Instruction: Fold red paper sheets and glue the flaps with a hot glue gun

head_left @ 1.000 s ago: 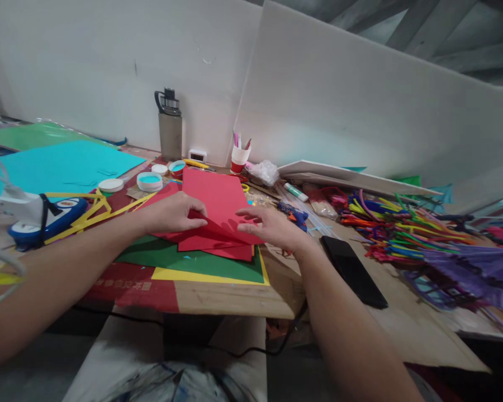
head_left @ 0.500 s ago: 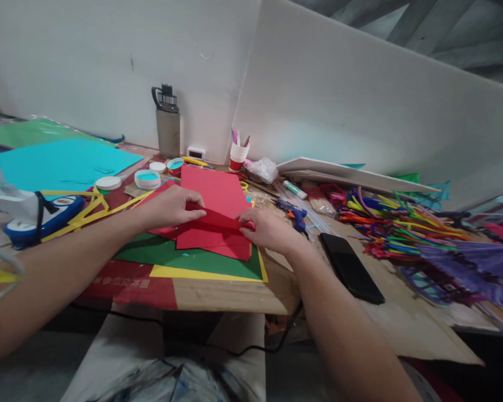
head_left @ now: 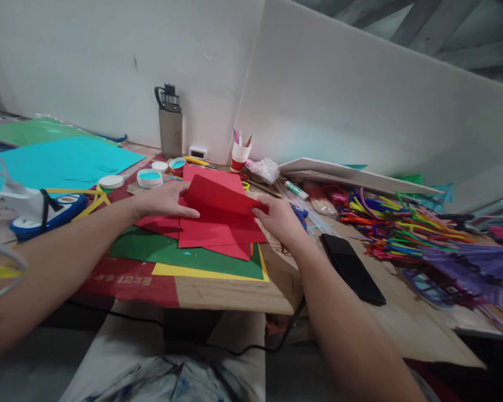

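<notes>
One yellow paper sheet (head_left: 209, 273), under one dark-green paper sheet (head_left: 151, 249); red paper sheets (head_left: 193, 238) on top; one red rectangular paper sheet (head_left: 220, 196) tilted above these, fingers of left hand (head_left: 167, 200) and right hand (head_left: 280, 221) pinching opposite ends; one grey bottle (head_left: 170, 131), beyond.

From where I stand, I count one left hand (head_left: 164, 201), one right hand (head_left: 279, 222) and one raised red sheet (head_left: 218, 196). There is one bottle (head_left: 170, 131), one small clock (head_left: 198, 152), one paper cup (head_left: 240, 155), one glue stick (head_left: 295, 190) and one black phone (head_left: 352, 268). I see two white lids (head_left: 111, 182) and two open tubs (head_left: 150, 184). The pipe cleaners (head_left: 385, 223) are too tangled to count.
</notes>
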A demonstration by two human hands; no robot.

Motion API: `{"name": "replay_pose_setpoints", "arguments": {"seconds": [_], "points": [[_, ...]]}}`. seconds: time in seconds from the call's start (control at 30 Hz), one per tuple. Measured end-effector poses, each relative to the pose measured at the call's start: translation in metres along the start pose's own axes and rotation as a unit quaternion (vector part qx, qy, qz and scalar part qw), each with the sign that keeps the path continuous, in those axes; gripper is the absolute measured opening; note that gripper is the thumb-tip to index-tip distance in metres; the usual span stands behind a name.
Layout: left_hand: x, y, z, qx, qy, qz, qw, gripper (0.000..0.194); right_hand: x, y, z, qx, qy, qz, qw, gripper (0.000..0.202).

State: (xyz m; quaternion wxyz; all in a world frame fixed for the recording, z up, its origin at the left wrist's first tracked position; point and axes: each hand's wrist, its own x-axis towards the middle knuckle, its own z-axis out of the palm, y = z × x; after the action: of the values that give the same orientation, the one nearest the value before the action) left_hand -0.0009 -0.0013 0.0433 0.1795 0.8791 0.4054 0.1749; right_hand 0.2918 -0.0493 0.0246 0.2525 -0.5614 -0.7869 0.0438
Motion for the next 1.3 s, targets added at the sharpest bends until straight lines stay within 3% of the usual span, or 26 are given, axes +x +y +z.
{"name": "replay_pose_setpoints", "arguments": {"seconds": [0.1,0.37,0.5,0.6,0.7,0.8,0.9,0.97,1.1,1.2,1.3], "points": [[0.004,-0.011,0.003,0.000,-0.012,-0.010,1.000,0.057,0.003,0.003,0.004,0.054,0.033,0.012,0.998,0.020],[0.015,-0.027,0.019,-0.063,0.089,0.059,0.992,0.038,0.005,0.006,0.013,0.150,0.155,0.038,0.976,0.022],[0.013,-0.030,0.021,-0.092,0.091,0.080,0.988,0.036,0.005,0.004,0.009,0.189,0.183,0.022,0.964,0.020],[0.009,-0.035,0.023,-0.070,0.041,0.080,0.993,0.030,0.004,0.005,0.005,0.184,0.135,-0.016,0.974,0.015],[0.008,-0.039,0.025,-0.034,-0.011,0.100,0.994,0.027,0.002,0.006,0.001,0.136,0.027,-0.058,0.989,0.013],[0.009,-0.042,0.027,-0.012,-0.022,0.118,0.993,0.034,-0.001,0.007,0.000,0.094,-0.067,-0.082,0.990,0.014],[0.011,-0.045,0.028,0.012,-0.001,0.105,0.994,0.037,-0.003,0.007,0.001,0.069,-0.121,-0.099,0.985,0.018],[0.013,-0.048,0.029,0.039,0.044,0.075,0.995,0.040,-0.003,0.006,0.002,0.060,-0.116,-0.104,0.986,0.021],[0.017,-0.057,0.033,0.064,0.141,-0.008,0.988,0.055,0.000,0.002,0.000,0.060,-0.031,-0.078,0.995,0.017],[0.019,-0.057,0.035,0.001,0.166,-0.066,0.984,0.062,0.001,-0.001,0.000,0.071,0.001,-0.065,0.995,0.014],[0.020,-0.049,0.033,-0.123,0.166,-0.125,0.971,0.065,0.000,-0.002,0.000,0.086,-0.013,-0.064,0.994,0.013]]}}
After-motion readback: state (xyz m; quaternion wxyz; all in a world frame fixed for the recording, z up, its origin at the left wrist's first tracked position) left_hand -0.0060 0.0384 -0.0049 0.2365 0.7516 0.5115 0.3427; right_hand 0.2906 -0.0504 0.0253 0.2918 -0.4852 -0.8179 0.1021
